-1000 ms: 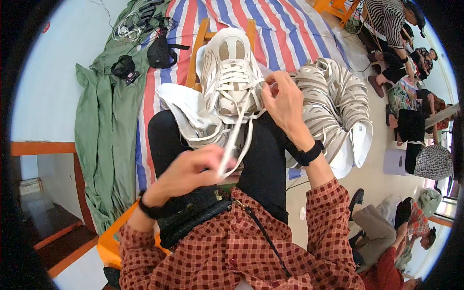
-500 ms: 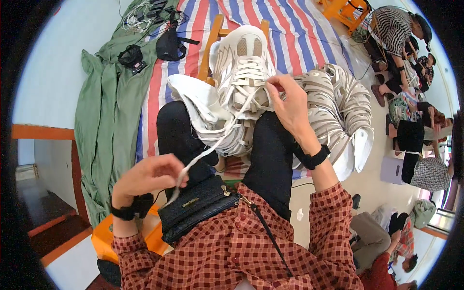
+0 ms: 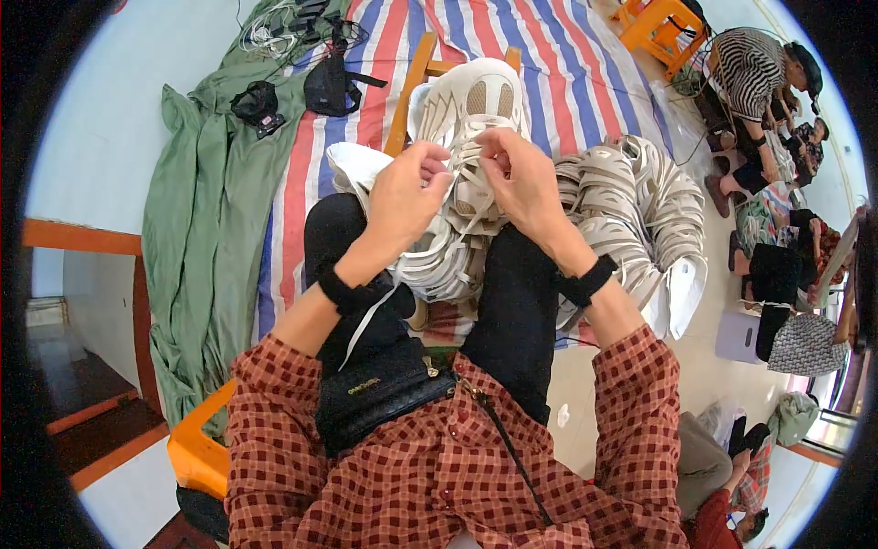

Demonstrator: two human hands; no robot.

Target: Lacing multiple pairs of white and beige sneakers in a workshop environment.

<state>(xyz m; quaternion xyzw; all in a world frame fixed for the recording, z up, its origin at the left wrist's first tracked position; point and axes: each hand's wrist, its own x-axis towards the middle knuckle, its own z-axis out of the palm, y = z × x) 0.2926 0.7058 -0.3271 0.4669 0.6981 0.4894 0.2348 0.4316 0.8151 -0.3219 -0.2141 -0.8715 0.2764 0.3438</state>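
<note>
A beige-and-white sneaker [image 3: 492, 99] stands between my knees, toe pointing away, with flat white laces across its tongue. My left hand [image 3: 407, 197] hovers at the shoe's left side, its fingers loosely bent and apart, with no lace visible in them. At the right edge of the lacing, my right hand [image 3: 523, 188] has thumb and forefinger closed on the shoelace; the fingertips partly cover the spot. A loose white lace end [image 3: 368, 322] trails below my left wrist, over my black trousers. Under the shoe sit more white shoe uppers [image 3: 448, 265], partly hidden by my hands.
Rows of stacked beige shoe uppers [image 3: 608, 206] lie to the right. A wooden stool frame [image 3: 412, 78] shows behind the sneaker, on a striped tarp [image 3: 558, 101]. Green cloth [image 3: 206, 247] and a black bag [image 3: 331, 87] lie left. Several people sit or bend along the right side.
My left hand has let the long lace drop and moved up and right to the shoe. My right hand has shifted slightly left over the laces.
</note>
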